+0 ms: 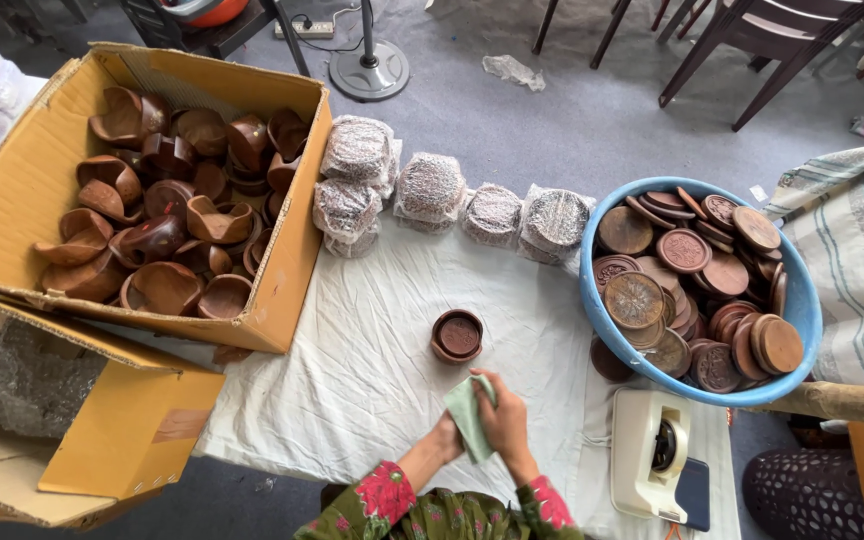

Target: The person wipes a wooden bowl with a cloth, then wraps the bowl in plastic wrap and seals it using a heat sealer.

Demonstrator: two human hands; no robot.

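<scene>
Cloth [469, 415] pinched in my right hand [502, 420], left hand [445, 437] closed underneath it at the white sheet's [352, 370] near edge. Best rub slow, wooden cup [457, 335] waits beside.

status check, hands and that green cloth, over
Right hand gripping green cloth. Left hand under it, hold unclear. Wooden cup just ahead, nothing between.

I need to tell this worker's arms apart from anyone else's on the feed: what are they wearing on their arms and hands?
Both hands are bare: no gloves, rings or watch show on the left hand or the right hand. The forearms are uncovered. Further up, each arm wears a dark green fabric sleeve with a floral print, with large pink-red flowers near its edge. The sleeves look loose and end well short of the wrists.
</scene>
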